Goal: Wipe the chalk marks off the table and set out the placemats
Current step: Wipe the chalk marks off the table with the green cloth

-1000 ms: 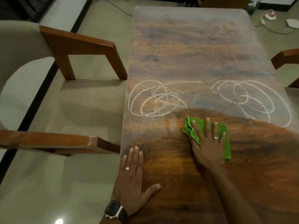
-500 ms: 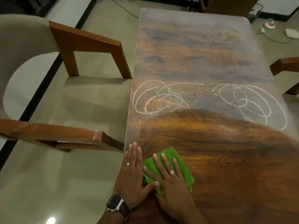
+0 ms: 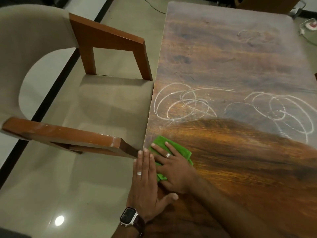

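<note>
- Three chalk scribbles mark the bench (image 3: pixel 223 62): one (image 3: pixel 184 103) by the left edge, one (image 3: pixel 281 110) to its right, a faint one (image 3: pixel 248 36) at the far end
- Cloth (image 3: pixel 178 149), green, lies flat at the near left edge, well short of the scribbles
- Right hand (image 3: pixel 173 166) presses the cloth with straight, spread fingers, its grip wide
- Left hand (image 3: pixel 145 182) lies flat on the bench edge, fingers straight and together, touching the cloth, holding nothing
- Watch (image 3: pixel 128 216) on the left wrist
- Chair (image 3: pixel 96 100) stands against the left edge
</note>
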